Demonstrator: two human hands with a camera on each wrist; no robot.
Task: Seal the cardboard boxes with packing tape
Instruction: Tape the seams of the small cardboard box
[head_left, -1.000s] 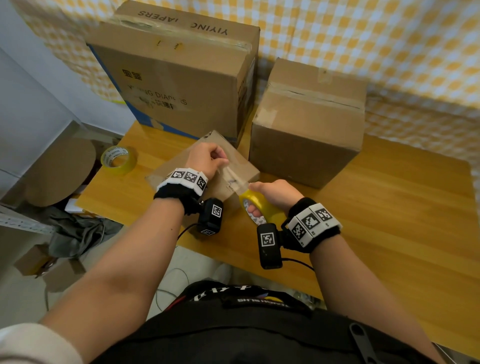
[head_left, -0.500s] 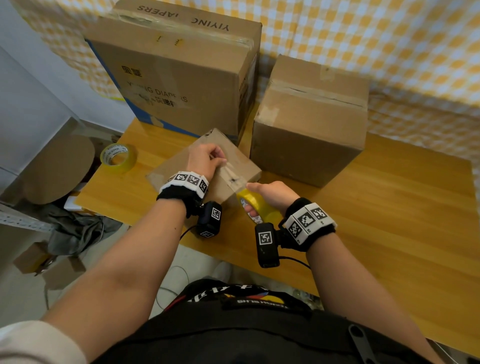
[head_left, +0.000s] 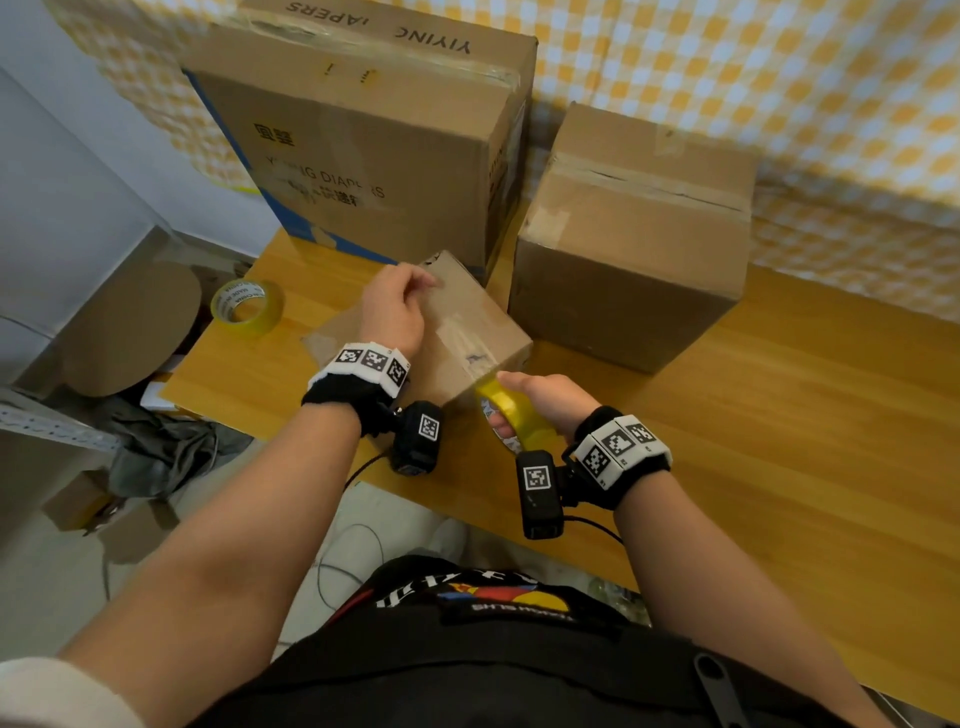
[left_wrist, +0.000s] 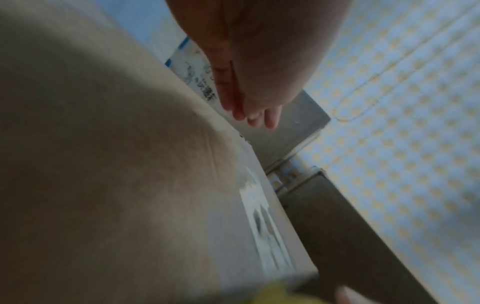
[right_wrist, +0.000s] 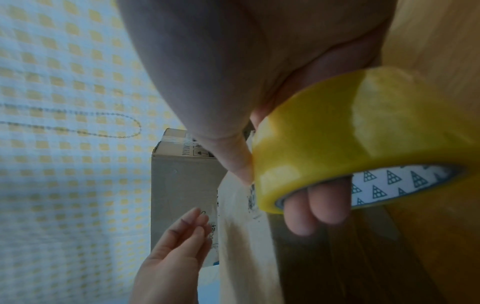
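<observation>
A small flat cardboard box (head_left: 483, 358) lies at the table's front middle, with a strip of clear tape (head_left: 465, 335) along its top. My left hand (head_left: 410, 291) is over the far end of that top with its fingers straight (left_wrist: 255, 115); whether they touch the cardboard I cannot tell. My right hand (head_left: 506, 410) grips a yellow tape roll (head_left: 514, 415) at the box's near right corner, with fingers (right_wrist: 314, 205) through the core and the thumb on the outside of the roll (right_wrist: 350, 133). The tape runs from the roll onto the box.
A large printed box (head_left: 363, 145) and a medium brown box (head_left: 634, 244) stand behind the small one, against a checked cloth. A second tape roll (head_left: 247, 309) sits at the left edge of the wooden table (head_left: 779, 441). Clutter lies on the floor at the left.
The left hand pinched the tape end above the box; now the tape lies on the top, and that hand has opened and slid to the far end. The roll has come down to the near corner.
</observation>
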